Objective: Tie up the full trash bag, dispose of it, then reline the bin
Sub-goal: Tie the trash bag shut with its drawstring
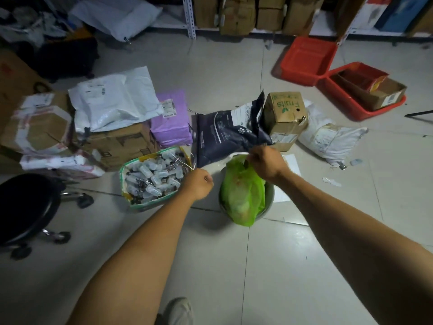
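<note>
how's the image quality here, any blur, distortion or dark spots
Head view: wide-angle bending curves the shelf and stretches the forearms; corners fall dark, the stool nearly black; the green bag is brightly lit; the hands look slightly soft.

head view; worn high; faces forward-down; floor (234, 266) near; single view

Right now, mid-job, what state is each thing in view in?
green trash bag: in the bin, top gathered, no knot visible
grey bin: upright on the floor, bag inside
right hand: gripping the bag's top
left hand: curled into a fist beside the bag, contents not visible
box of small vials: open, full
Fruits carton: closed, tilted
red crate: open, holding a cardboard box
</note>
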The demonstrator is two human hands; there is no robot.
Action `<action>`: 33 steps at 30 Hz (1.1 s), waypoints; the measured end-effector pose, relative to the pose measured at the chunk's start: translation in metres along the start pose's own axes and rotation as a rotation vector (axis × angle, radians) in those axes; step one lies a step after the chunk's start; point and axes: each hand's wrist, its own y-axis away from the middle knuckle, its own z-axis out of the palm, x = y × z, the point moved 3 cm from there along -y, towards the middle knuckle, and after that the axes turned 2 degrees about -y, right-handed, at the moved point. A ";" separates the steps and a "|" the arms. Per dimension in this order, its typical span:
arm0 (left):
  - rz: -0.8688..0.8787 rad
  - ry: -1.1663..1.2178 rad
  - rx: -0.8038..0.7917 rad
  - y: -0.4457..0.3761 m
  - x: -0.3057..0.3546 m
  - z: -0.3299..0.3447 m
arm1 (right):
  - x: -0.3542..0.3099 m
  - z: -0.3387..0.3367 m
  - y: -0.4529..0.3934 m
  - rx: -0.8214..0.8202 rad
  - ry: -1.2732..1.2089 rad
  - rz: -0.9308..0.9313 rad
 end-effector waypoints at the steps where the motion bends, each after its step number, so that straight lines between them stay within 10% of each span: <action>1: -0.005 0.003 0.000 -0.006 -0.005 0.012 | 0.004 0.002 -0.005 0.014 -0.003 -0.014; 33: -0.220 0.409 -0.032 -0.101 -0.058 0.097 | 0.021 0.005 -0.067 0.307 -0.123 -0.085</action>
